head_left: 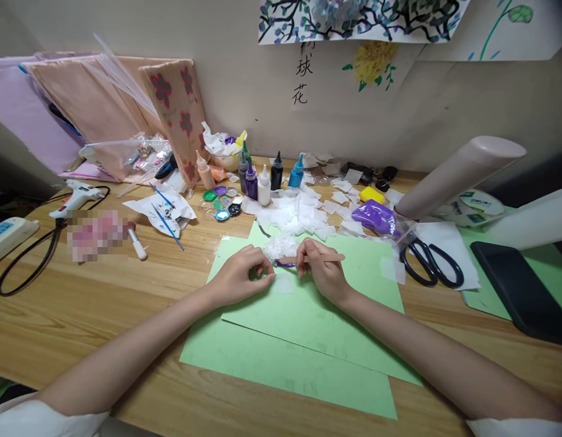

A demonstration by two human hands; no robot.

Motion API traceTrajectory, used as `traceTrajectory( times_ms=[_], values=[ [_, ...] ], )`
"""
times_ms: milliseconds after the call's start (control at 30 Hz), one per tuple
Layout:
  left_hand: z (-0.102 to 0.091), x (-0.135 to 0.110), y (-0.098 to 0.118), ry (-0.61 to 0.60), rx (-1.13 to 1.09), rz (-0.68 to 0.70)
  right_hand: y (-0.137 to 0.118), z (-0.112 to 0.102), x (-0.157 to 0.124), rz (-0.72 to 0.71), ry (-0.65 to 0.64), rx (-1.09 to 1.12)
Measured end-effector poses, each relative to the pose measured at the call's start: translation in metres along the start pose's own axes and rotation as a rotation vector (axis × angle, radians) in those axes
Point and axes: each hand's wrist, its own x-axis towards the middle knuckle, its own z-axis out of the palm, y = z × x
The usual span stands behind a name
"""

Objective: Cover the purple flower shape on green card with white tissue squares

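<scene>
My right hand (324, 270) grips a flat wooden craft stick (333, 258), its left end lying over a small purple patch (285, 263). Right behind that patch sits a clump of white, crumpled pieces (281, 246) on the green paper (354, 303). My left hand (242, 273) rests on the paper at the left of the clump, thumb and fingers curled together at the purple patch's edge. What those fingertips hold, if anything, is too small to make out. A pale square piece (283, 283) lies between the hands.
Behind the hands are a pile of white paper squares (299, 212), paint bottles (263, 185) and paint lids (221, 214). At right lie a purple packet (375, 217), black-handled scissors (429, 264) and a phone (520, 291). Brushes (168, 226) and a glue gun (76, 197) are at left.
</scene>
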Motion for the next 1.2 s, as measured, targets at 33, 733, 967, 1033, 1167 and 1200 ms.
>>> traceTrajectory(
  times_ms=[33, 733, 967, 1033, 1167, 1200],
  values=[
    [0.001, 0.001, -0.001, 0.013, 0.005, -0.011, 0.0, 0.0, 0.0, -0.002, 0.005, 0.002],
    [0.007, 0.005, -0.001, 0.196, 0.104, -0.115, -0.003, 0.001, -0.009, -0.381, -0.04, -0.34],
    [0.007, 0.005, 0.0, 0.205, 0.069, -0.185, -0.003, 0.001, -0.008, -0.358, -0.067, -0.367],
    [0.007, 0.005, 0.0, 0.201, 0.039, -0.232, -0.003, 0.002, -0.007, -0.345, -0.077, -0.371],
    [0.007, 0.005, 0.0, 0.19, -0.006, -0.3, -0.003, 0.003, -0.006, -0.265, -0.08, -0.354],
    [0.007, 0.005, 0.0, 0.187, -0.005, -0.305, -0.003, 0.003, -0.006, -0.24, -0.078, -0.345]
  ],
)
